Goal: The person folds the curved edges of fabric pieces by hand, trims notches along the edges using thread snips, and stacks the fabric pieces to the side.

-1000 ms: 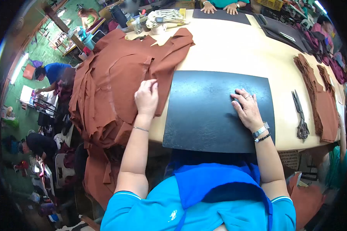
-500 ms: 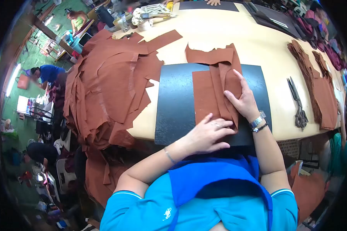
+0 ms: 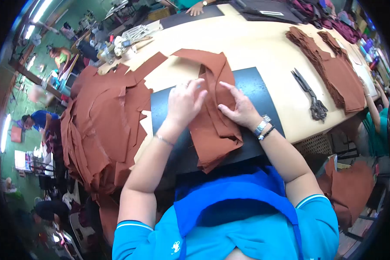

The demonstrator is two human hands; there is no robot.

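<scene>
A folded piece of rust-brown fabric [image 3: 210,134] lies on a dark, smooth board [image 3: 258,93], its near end reaching toward the board's front edge. A strip of the cloth curves away to the left at the far end. My right hand [image 3: 242,109] rests along the fabric's right side, thumb and fingers spread apart. Beside the upper left edge of the fabric is my left hand [image 3: 184,103], fingers loosely bent with a gap between thumb and forefinger. Nothing shows in its grasp.
A big heap of brown fabric pieces [image 3: 104,117] covers the table's left side. Dark metal scissors [image 3: 310,95] lie to the right, near another brown fabric stack [image 3: 333,73]. Brushes and jars [image 3: 125,45] stand at the far left. Across the table is another person's hand [image 3: 196,8].
My left hand has moved from the fabric's near end up to its far left side. The cloth has shifted nearer and its near end hangs lower. The view has turned.
</scene>
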